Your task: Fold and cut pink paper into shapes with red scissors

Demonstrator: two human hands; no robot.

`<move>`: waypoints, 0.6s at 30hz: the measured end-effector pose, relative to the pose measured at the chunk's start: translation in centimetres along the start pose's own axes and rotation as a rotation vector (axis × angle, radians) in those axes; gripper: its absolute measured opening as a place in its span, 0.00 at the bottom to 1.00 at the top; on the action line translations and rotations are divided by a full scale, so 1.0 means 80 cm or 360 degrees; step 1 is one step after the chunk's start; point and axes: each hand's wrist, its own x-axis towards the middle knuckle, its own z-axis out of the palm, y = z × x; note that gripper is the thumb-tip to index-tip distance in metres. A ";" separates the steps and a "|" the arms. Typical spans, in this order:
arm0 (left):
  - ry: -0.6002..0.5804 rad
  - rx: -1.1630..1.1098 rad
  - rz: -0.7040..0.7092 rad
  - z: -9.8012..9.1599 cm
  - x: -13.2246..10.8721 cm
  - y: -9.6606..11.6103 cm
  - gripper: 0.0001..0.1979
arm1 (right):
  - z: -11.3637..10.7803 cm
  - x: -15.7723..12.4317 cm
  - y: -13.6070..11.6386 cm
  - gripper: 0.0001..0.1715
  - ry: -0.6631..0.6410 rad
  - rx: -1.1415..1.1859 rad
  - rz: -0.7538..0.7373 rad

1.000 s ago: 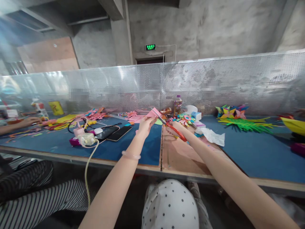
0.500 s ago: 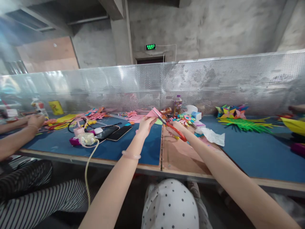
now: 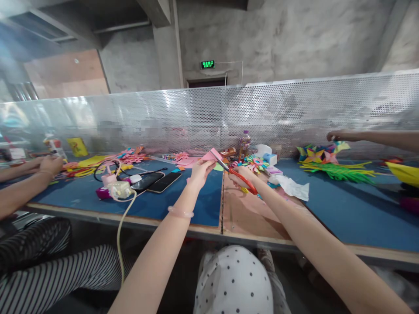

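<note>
Held up above the table is a piece of pink paper (image 3: 211,155), pinched in the fingers of my left hand (image 3: 200,171). My right hand (image 3: 244,175) grips a pair of scissors (image 3: 248,185) by its orange-red handles. The scissor blades reach left and lie against the pink paper; whether they are fully closed I cannot tell. Behind my right hand lies a multicoloured paper flower (image 3: 256,164). Beneath my hands, the blue mat (image 3: 196,205) meets a bare wooden strip (image 3: 252,218).
Two phones (image 3: 165,182) and a power strip with chargers (image 3: 116,190) lie to the left. A bottle (image 3: 244,144) stands behind my hands, crumpled tissue (image 3: 293,187) to the right. Folded paper stars (image 3: 316,155) sit further right. Other people's hands (image 3: 49,165) work at both sides.
At the right, another person's arm has reached in over the folded paper stars, holding a pale paper piece. My own hands, the scissors and the pink paper have hardly moved.
</note>
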 end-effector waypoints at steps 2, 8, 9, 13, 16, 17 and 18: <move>0.0017 -0.0004 -0.0012 0.000 0.000 0.000 0.06 | 0.001 0.000 0.001 0.12 0.0006 0.0007 -0.0015; 0.0040 -0.0015 -0.0043 0.001 -0.002 0.002 0.06 | 0.006 0.003 0.006 0.13 0.0022 -0.0007 -0.0077; 0.0049 -0.0015 -0.0048 0.002 -0.002 0.002 0.06 | 0.006 0.003 0.006 0.13 0.0022 -0.0006 -0.0083; 0.0074 0.0005 -0.0079 0.002 -0.003 0.002 0.06 | 0.007 0.005 0.008 0.13 0.0012 0.0007 -0.0059; 0.0070 0.0041 -0.0114 0.001 -0.003 0.002 0.05 | 0.009 0.006 0.008 0.13 0.0009 0.0031 -0.0023; 0.0082 0.0049 -0.0132 0.001 -0.003 0.002 0.05 | 0.009 0.006 0.008 0.13 0.0011 0.0044 -0.0017; 0.0105 0.0052 -0.0151 0.000 -0.002 0.001 0.04 | 0.010 0.007 0.008 0.12 0.0015 0.0059 -0.0015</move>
